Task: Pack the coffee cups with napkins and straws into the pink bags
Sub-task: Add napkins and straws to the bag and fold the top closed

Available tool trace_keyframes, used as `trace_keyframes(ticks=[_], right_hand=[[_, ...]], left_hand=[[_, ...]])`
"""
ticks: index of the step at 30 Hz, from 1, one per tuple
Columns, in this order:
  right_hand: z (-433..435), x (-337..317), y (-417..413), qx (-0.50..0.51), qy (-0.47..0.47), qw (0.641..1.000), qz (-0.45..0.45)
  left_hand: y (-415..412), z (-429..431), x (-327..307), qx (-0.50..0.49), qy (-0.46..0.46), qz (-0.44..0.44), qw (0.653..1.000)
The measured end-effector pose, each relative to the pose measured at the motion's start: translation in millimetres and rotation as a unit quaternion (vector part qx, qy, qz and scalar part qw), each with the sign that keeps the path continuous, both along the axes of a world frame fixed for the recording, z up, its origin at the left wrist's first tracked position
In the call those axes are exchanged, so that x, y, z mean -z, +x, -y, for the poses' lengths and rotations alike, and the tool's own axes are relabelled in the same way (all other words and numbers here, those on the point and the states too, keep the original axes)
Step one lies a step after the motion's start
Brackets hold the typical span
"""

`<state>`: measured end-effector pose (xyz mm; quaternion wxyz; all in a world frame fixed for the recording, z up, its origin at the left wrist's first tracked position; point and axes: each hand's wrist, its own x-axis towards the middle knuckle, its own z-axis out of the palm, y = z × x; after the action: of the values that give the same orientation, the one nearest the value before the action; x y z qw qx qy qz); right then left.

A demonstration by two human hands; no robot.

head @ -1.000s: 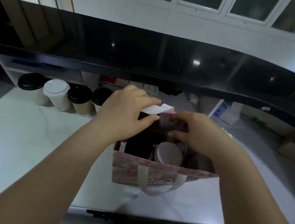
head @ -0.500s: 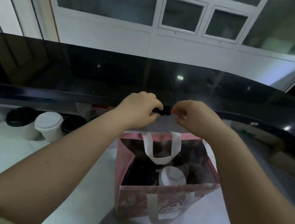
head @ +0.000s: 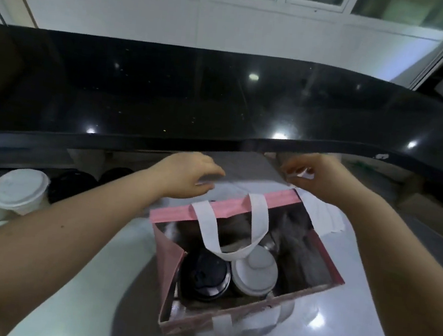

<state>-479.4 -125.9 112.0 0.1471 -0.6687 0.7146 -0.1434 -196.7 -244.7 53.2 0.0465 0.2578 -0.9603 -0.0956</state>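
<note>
The pink bag (head: 226,210) stands open on the white counter (head: 97,278), its white handles drooping. Inside it stand a black-lidded cup (head: 203,277) on the left and a white-lidded cup (head: 255,272) beside it. My left hand (head: 186,176) hovers just behind the bag's far left rim, fingers apart, with nothing clearly in it. Behind the far right corner, my right hand (head: 324,179) pinches a white napkin (head: 319,216), which hangs down over the bag's rim. I see no straw.
Several more cups stand at the back left: one with a white lid (head: 20,192) between black-lidded ones (head: 72,184). A glossy black raised counter (head: 221,107) overhangs the back. A cardboard box (head: 430,216) sits at the right.
My hands have left the bag's handles, risen, then drawn apart behind the bag. The right hand now holds a white napkin. The view has tilted up.
</note>
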Motion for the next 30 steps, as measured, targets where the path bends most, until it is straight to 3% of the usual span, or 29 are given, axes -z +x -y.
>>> trace_keyframes(ticks=[9,14,30], right_hand=[[42,104,-26,-0.034,0.073,0.990,0.113],[62,155,-31,-0.081,0.120,0.988,0.061],[101,212,1,-0.091,0.023,0.994,0.050]], left_hand=[[-34,14,81,-0.070,0.103,-0.017,0.992],[-43,25,113,-0.072,0.157,-0.018,0.985],[-36,37,138,-0.127,0.170,-0.039,0.976]])
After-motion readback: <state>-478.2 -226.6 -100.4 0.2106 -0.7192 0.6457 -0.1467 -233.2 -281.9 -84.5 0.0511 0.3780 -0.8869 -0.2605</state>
